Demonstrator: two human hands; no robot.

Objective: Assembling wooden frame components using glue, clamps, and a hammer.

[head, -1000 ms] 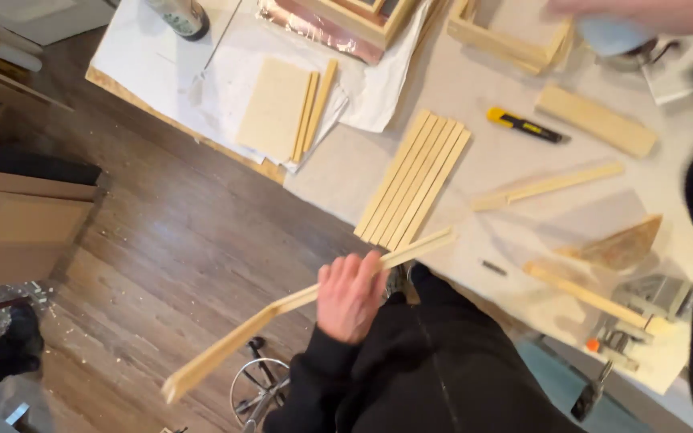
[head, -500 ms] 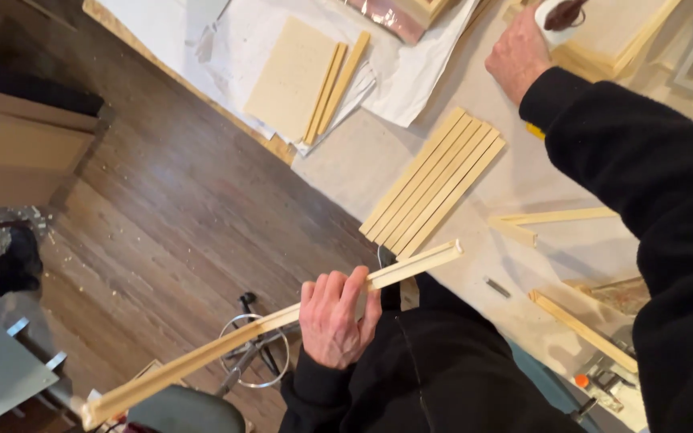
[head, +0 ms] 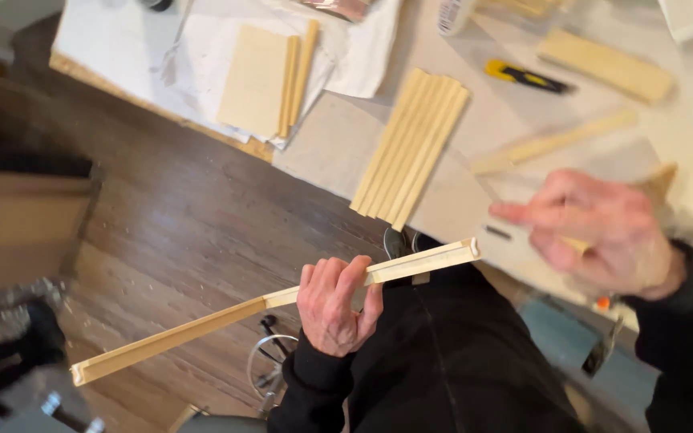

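My left hand (head: 334, 309) is closed around a long, pale wooden strip (head: 194, 329) near its middle. The strip slants from low on the left, over the wooden floor, up to the table edge in front of my black-clad body. My right hand (head: 603, 232) hovers blurred over the table's near right part, index finger stretched toward the left and the other fingers curled. Motion blur hides whether it holds anything. A row of several matching wooden strips (head: 412, 148) lies side by side on the table (head: 338, 152), just beyond the held strip's upper end.
On the table lie a flat thin board with two slats beside it (head: 254, 80) on white paper (head: 122, 40), a yellow utility knife (head: 523, 76), a wooden block (head: 603, 54), a single strip (head: 555, 143) and a white bottle (head: 452, 14). A cardboard box (head: 18, 224) stands on the floor at left.
My right hand has come back from the far edge of the table to hover near my body. My left hand keeps its hold on the long strip, which sits at much the same slant.
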